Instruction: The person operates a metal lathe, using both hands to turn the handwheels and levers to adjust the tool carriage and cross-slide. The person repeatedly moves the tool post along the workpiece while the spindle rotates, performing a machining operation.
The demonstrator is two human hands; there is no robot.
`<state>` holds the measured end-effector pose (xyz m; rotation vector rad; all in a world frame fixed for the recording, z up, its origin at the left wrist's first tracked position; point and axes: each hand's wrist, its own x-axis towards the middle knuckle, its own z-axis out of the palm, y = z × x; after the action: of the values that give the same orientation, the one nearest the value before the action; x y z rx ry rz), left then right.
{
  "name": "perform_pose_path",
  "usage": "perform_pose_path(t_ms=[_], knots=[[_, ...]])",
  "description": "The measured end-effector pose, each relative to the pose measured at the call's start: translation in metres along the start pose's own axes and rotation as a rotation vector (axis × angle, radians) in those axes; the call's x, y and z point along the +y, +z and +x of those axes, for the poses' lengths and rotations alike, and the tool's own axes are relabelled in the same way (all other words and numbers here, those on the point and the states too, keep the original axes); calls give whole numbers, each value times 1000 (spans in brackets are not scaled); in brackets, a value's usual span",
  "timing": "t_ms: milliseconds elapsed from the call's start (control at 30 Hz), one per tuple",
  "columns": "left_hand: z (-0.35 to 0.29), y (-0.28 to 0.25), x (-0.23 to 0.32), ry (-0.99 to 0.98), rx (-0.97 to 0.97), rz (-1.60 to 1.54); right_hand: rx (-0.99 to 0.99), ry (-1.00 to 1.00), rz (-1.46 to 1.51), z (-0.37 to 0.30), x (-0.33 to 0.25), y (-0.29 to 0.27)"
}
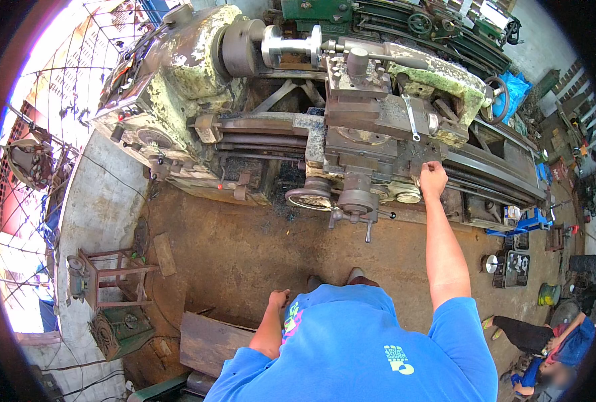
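A worn, paint-chipped lathe (177,74) spans the area in front of me. Its dark chuck (242,48) carries a shiny metal workpiece (292,47) with a round flange at each end. The tool post (357,61) stands just right of that piece. With fingers curled, my right hand (433,179) rests at the right front edge of the carriage; whatever is under the fingers is hidden. Close above it, a spanner (410,117) lies on the carriage. My left hand (279,297) hangs low beside my body, its fingers folded in, touching no part of the machine.
A handwheel (309,194) and a star-shaped lever handle (359,214) jut toward me. Behind stands a green machine (418,27). A small metal-framed stand (117,275) is at left. On the right floor are a tray of parts (516,268) and a seated person (566,345).
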<state>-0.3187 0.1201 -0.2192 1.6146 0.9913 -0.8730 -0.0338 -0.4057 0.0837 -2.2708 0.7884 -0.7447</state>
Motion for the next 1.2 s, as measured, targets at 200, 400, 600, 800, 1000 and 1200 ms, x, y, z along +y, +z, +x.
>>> perform_pose_path(t_ms=[200,400,600,800,1000,1200], knots=[[3,0,-2,-2,-7,20,7,-32,-17,1,4,1],[-14,-1,7,-24,-12,10,2,-29,-17,3,6,4],[-35,-1,11,-24,12,-20,-8,-7,0,2,6,4],[-27,2,24,-97,16,-55,-22,-52,79,-2,11,4],[-12,8,66,-30,13,144,-49,5,168,-3,12,1],[-7,20,120,81,36,130,-58,41,214,-1,17,4]])
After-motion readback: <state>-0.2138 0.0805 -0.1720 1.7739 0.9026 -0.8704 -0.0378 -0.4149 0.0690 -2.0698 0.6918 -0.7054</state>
